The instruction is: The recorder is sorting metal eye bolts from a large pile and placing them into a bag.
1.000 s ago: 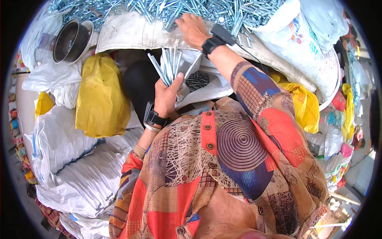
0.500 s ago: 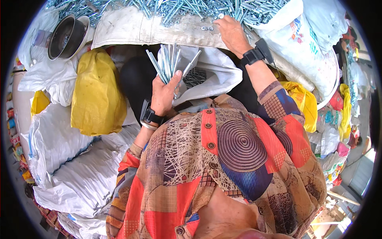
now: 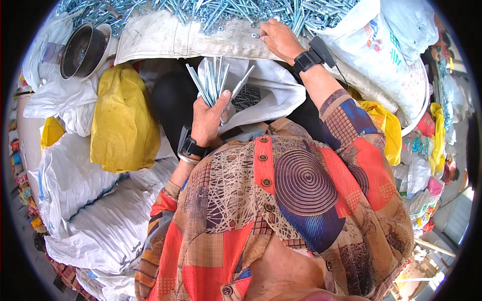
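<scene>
- Since the earlier pictures, the right hand (image 3: 277, 39) has slid along the pile of long silver bolts (image 3: 201, 10), and now it rests at the near edge of the pile, fingers bent down onto the bolts.
- That looks like the hand is picking out more bolts, while the other hand keeps the ones already gathered.
- Bundle of bolts (image 3: 213, 80): it is held up in front of the body, fanned out like a bunch of sticks, tips pointing up and away.
- Left hand (image 3: 208, 120): its grip is pressed tight around the bottom of the bundle, thumb (image 3: 224, 102) laid across the front.
- Right hand's grip: the fingers are curled and touching the loose bolts. I cannot tell if a bolt is pinched between them.
- Both wrists wear a black band; the right one carries a small black box (image 3: 321, 47).
- Just behind the bundle is an open white sack (image 3: 271, 90) with more bolts showing inside its mouth.
- The big pile lies on a dirty white cloth (image 3: 165, 35) along the far edge of the heap.
- A yellow bag (image 3: 123, 120) sits to the left, and a round metal bowl (image 3: 80, 50) is at the far left corner.
- More white sacks (image 3: 95, 200) lie on the left side, and a big printed white bag (image 3: 386, 55) is on the right.
</scene>
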